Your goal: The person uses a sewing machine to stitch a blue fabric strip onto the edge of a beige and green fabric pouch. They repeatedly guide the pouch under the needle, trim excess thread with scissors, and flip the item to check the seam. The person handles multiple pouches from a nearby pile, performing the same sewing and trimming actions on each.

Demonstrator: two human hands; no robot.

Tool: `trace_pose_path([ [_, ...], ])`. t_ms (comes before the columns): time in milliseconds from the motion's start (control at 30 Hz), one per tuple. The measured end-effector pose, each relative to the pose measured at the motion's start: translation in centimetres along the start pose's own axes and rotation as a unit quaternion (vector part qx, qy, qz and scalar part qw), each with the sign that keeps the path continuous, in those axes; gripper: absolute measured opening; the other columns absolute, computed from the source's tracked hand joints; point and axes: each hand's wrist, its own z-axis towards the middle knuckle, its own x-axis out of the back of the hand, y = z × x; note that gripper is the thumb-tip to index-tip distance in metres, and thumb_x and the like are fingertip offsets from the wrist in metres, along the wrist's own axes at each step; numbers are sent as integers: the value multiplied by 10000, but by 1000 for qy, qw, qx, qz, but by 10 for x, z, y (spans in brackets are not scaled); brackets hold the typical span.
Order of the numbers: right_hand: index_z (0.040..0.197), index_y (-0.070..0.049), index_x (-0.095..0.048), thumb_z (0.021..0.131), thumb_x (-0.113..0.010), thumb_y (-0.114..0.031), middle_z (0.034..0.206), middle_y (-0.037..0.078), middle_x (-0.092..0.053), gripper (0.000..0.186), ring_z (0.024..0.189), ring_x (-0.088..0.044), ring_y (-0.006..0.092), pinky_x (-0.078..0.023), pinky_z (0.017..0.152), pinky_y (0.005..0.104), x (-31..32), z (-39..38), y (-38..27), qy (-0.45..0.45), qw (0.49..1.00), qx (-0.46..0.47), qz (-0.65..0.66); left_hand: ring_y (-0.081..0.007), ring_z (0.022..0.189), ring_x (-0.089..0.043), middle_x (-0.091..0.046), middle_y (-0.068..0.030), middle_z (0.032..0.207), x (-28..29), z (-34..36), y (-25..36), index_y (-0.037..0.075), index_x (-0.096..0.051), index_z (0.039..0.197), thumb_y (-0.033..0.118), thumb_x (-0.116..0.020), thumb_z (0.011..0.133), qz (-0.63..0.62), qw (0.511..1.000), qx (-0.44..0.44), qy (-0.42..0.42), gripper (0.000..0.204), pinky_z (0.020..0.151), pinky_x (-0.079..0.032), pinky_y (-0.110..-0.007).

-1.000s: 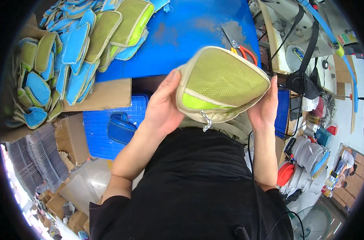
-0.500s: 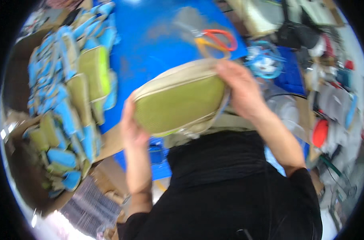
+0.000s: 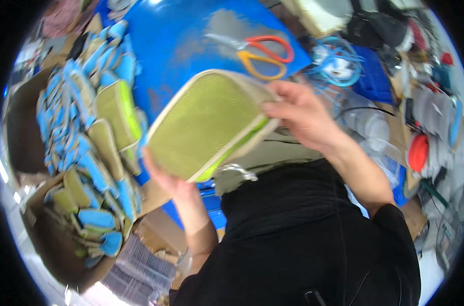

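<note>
A green fabric pouch (image 3: 204, 120) with beige piping and a bright lime strip along one side is held up before me, its broad textured face tilted toward me. At its lower left corner my left hand (image 3: 168, 176) grips the edge, the fingers partly behind it. My right hand (image 3: 303, 115) pinches the upper right corner between thumb and fingers. Just beyond the pouch, scissors (image 3: 257, 53) with one red and one yellow handle lie on the blue work surface (image 3: 163, 30).
A cardboard box (image 3: 41, 219) at the left holds many blue and green pouches (image 3: 84, 117), heaped above its rim. At the right are a coil of light-blue cord (image 3: 339, 61), clear plastic containers (image 3: 372, 127), and several spools, one red (image 3: 418, 153).
The pouch has been turned in both hands, so its broad green face and lime strip now show more. My left hand has moved down and left; both hands keep their hold.
</note>
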Motion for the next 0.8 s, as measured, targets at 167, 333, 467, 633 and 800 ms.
trace_pose_path([
  [167,1223,-36,-654,1007,-656,-160,1171,56,-728,249,1065,-688,129,-527,950,285,-20,6,-1,-18,965,-21,261,-358,1346,-540,-565,-178,1474,21,15,-13,40,-535,1459,453,-632,992,-210,948,170,-166,631,1146,-414,-559],
  [333,1064,-73,-643,1015,-636,-192,984,-24,-685,129,899,-634,56,-490,832,247,-24,13,-8,-32,977,-3,212,-369,1362,-527,-561,-175,1480,20,19,-23,52,-538,1465,454,-622,990,-207,947,182,-166,629,1151,-398,-576],
  [467,1041,-66,-665,1020,-633,-235,944,-37,-672,173,876,-606,38,-470,807,225,-20,11,-11,-64,984,10,163,-364,1356,-534,-570,-174,1472,26,34,-21,45,-560,1445,432,-592,999,-226,930,201,-210,591,1141,-412,-566],
  [633,1035,-37,-697,1033,-643,-323,918,-45,-667,291,861,-574,21,-456,771,212,-8,20,-28,-98,994,-38,33,-354,1287,-593,-625,-204,1386,29,32,-14,-14,-589,1382,362,-609,975,-133,947,199,-212,555,1113,-456,-508],
  [800,1006,-13,-693,1035,-630,-312,858,-30,-667,307,797,-587,29,-453,743,210,2,25,-21,-30,996,-32,-79,-249,1061,-694,-716,-150,1129,14,16,4,-22,-664,1144,247,-712,877,47,944,182,-270,382,963,-540,-364],
])
